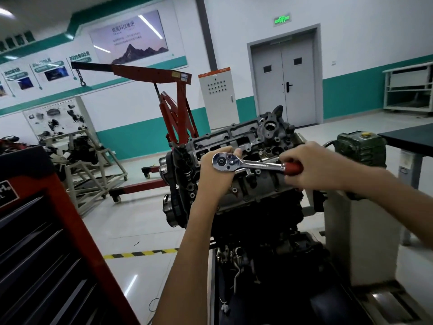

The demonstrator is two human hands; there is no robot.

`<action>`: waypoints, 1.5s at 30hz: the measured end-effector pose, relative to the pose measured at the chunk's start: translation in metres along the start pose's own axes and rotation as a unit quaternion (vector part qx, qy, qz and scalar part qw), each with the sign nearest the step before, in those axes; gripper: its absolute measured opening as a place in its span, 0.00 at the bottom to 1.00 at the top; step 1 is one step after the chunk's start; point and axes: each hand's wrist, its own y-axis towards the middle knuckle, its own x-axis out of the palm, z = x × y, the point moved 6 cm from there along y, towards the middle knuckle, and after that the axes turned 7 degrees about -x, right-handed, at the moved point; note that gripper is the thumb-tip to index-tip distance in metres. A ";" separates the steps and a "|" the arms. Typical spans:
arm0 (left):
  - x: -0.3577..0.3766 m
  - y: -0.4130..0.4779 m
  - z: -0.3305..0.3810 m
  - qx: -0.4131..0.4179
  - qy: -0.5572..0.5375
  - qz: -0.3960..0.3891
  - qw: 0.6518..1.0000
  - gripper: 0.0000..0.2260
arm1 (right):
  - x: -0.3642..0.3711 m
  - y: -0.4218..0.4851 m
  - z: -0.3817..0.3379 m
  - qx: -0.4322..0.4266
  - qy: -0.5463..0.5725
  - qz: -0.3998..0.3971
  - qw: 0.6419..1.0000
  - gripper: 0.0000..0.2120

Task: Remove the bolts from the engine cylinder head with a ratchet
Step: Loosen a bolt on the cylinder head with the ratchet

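Observation:
A grey engine cylinder head (236,137) sits on top of a dark engine block on a stand in the middle of the view. A chrome ratchet (248,163) with a red handle lies level above the head's near side. My left hand (216,174) cups the round ratchet head from below, fingers curled round it. My right hand (311,167) grips the red handle at the right. Whatever sits under the ratchet head is hidden by my left hand. Several bolt holes show along the cylinder head's top.
A red and black tool cabinet (46,242) stands close at the left. A red engine hoist (173,102) stands behind the engine. A green machine (360,146) and a dark table (410,134) are at the right. Grey double doors (284,76) lie far behind.

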 end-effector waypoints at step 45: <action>0.010 0.003 -0.002 -0.004 0.002 -0.005 1.000 0.23 | -0.011 0.003 0.015 -0.014 -0.134 0.039 0.990 0.09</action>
